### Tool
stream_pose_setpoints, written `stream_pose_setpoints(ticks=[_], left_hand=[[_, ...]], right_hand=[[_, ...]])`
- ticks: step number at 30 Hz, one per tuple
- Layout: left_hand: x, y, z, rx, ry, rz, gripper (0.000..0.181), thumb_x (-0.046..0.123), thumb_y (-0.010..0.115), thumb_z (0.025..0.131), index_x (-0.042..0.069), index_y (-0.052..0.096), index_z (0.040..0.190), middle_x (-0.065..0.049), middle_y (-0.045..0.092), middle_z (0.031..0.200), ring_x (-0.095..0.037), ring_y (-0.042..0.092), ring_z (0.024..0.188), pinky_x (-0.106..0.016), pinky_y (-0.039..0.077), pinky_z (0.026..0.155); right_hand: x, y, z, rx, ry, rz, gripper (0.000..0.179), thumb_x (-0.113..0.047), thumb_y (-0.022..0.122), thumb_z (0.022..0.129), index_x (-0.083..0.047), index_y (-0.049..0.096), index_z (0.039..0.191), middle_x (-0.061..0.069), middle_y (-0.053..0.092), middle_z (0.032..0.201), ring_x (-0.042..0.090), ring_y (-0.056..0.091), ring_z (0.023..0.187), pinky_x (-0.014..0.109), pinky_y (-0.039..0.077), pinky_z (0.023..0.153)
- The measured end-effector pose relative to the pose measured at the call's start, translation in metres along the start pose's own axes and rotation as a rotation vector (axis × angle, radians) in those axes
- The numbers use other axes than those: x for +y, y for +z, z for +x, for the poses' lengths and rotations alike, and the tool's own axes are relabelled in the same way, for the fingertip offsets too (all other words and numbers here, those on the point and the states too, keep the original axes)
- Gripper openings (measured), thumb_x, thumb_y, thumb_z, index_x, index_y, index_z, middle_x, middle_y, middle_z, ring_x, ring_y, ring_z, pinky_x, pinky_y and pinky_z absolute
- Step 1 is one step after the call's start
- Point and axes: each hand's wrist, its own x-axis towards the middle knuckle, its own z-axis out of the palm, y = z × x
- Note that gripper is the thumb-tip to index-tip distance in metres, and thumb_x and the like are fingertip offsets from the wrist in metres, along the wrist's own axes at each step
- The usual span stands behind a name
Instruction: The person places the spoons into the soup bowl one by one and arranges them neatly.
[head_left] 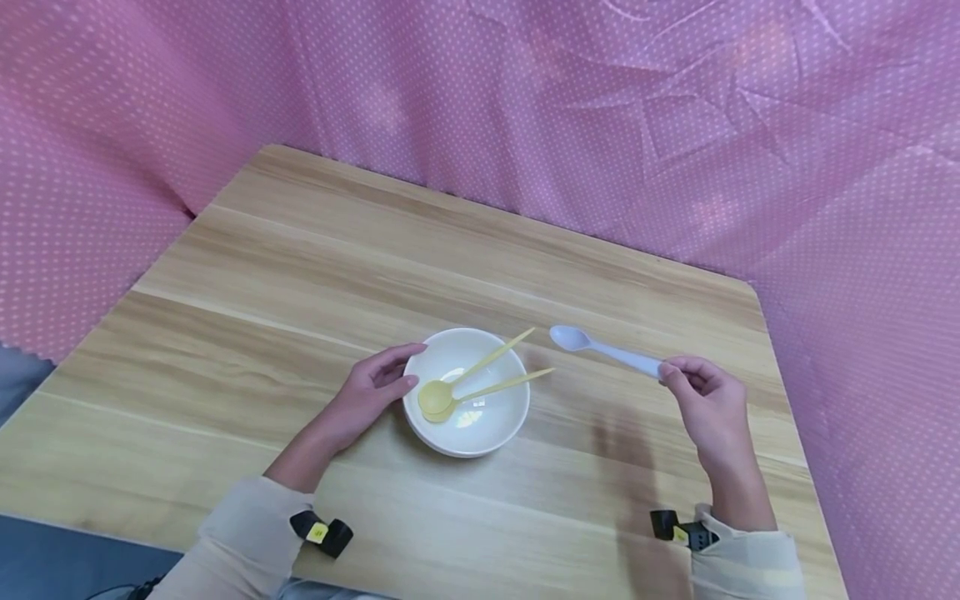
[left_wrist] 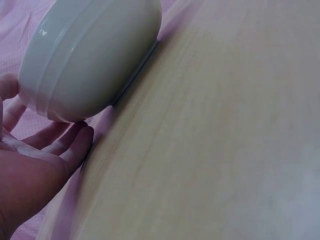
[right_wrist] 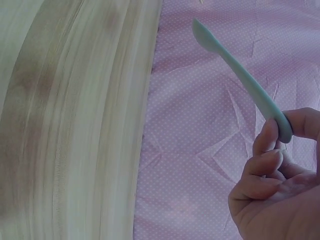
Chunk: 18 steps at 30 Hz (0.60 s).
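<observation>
A white bowl [head_left: 495, 417] stands on the wooden table, and two yellow spoons [head_left: 433, 398] lie in it with their handles sticking out past the far right rim. My left hand [head_left: 367, 390] holds the bowl's left side, thumb at the rim and fingers against the outer wall. In the left wrist view, fingertips [left_wrist: 82, 142] sit under the curve of the bowl [left_wrist: 95, 55]. Raised to the right of the bowl, my right hand [head_left: 712, 408] pinches a pale blue spoon [head_left: 622, 356] by its handle end. The right wrist view shows that spoon [right_wrist: 245, 77] between thumb and index finger.
The wooden table [head_left: 300, 258] spreads out around the bowl. A pink dotted cloth [head_left: 480, 100] hangs behind it and along both sides. Each wrist wears a black strap with a small camera [head_left: 330, 535].
</observation>
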Motion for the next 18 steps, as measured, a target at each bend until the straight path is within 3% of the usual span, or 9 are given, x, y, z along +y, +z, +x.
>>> stream_pose_setpoints(ticks=[12, 18], left_hand=[[-0.001, 0.0, -0.001, -0.003, 0.016, -0.004, 0.046, 0.016, 0.06, 0.091, 0.014, 0.049, 0.136, -0.008, 0.041, 0.146, -0.027, 0.044, 0.131, -0.02, 0.042, 0.102], [-0.004, 0.0, -0.001, -0.007, 0.02, -0.016, 0.046, 0.016, 0.06, 0.092, 0.014, 0.049, 0.136, -0.007, 0.042, 0.146, -0.027, 0.044, 0.13, -0.021, 0.042, 0.102]], right_hand=[[-0.002, 0.001, -0.01, 0.006, -0.002, 0.011, 0.02, -0.026, 0.063, 0.091, -0.007, 0.065, 0.098, -0.012, 0.064, 0.078, 0.005, 0.055, 0.079, 0.015, 0.044, 0.067], [-0.004, 0.005, -0.015, -0.017, -0.036, 0.099, 0.014, -0.02, 0.065, 0.09, -0.007, 0.066, 0.094, -0.01, 0.065, 0.076, 0.005, 0.057, 0.076, 0.014, 0.046, 0.067]])
